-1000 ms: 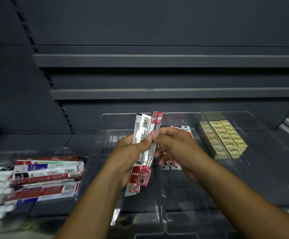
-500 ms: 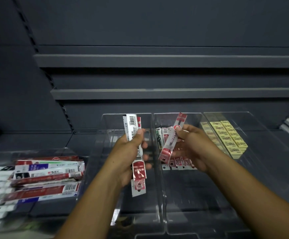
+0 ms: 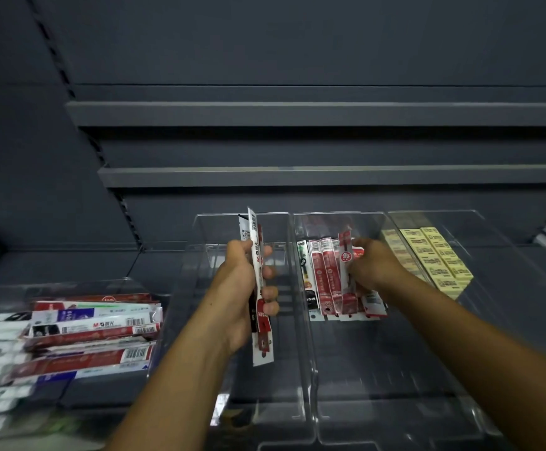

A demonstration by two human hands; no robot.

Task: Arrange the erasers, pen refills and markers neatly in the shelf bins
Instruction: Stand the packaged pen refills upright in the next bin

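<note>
My left hand (image 3: 239, 288) grips a small upright stack of pen refill packs (image 3: 260, 294), red, white and black, above the left clear bin (image 3: 200, 288). My right hand (image 3: 372, 268) holds one red refill pack (image 3: 346, 271) down in the middle clear bin (image 3: 346, 369), against a row of refill packs (image 3: 322, 281) lying side by side there. Yellow erasers (image 3: 434, 258) lie in neat rows in the right clear bin (image 3: 493, 288).
A further clear bin (image 3: 154, 288) at the left holds a loose pile of refill and marker packs (image 3: 92, 333). Dark grey shelf boards (image 3: 297, 177) run across above the bins. The near halves of the middle and right bins show bare floor.
My right hand took one red pack from the stack in my left hand, carried it right and lowered it onto the row in the middle bin. My left hand drew slightly left.
</note>
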